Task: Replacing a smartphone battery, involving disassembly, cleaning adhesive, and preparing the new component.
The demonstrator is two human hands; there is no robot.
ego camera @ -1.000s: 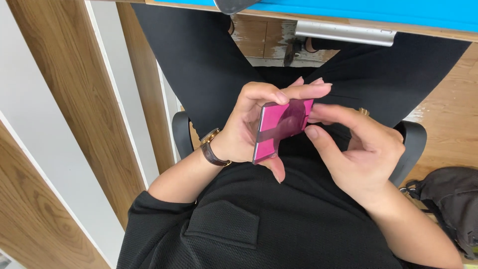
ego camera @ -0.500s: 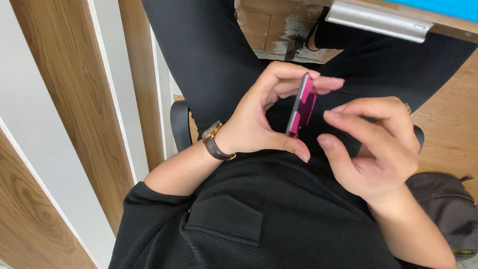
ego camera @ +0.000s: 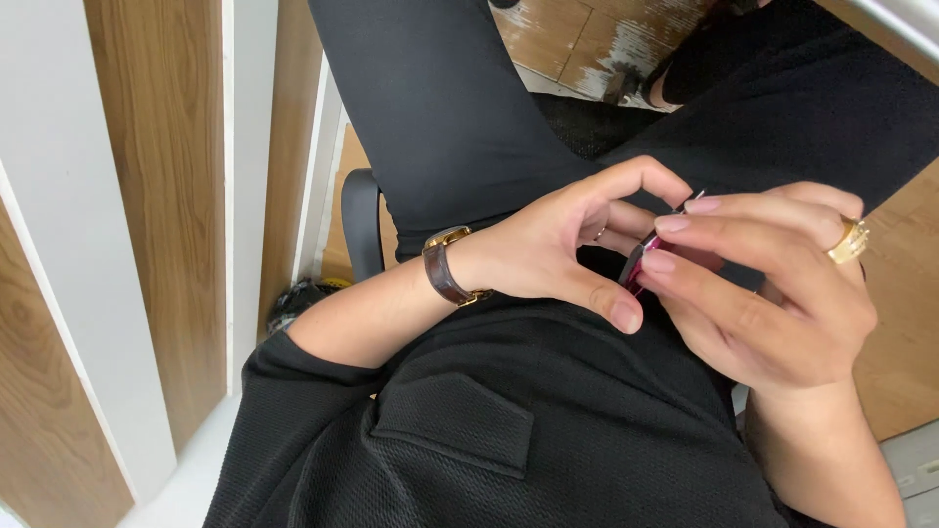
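Over my lap, my left hand pinches a thin pink card edge-on, grip narrow around it. My right hand touches its far edge with fingertips, ring showing.

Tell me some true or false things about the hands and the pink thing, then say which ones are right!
1. Both hands hold the pink card between them. True.
2. The left hand has a watch on its wrist. True.
3. The right hand wears no ring. False: a gold ring sits on one finger.
4. The pink card lies flat on a table. False: it is held over the lap, seen nearly edge-on.
5. The person wears black clothes. True.
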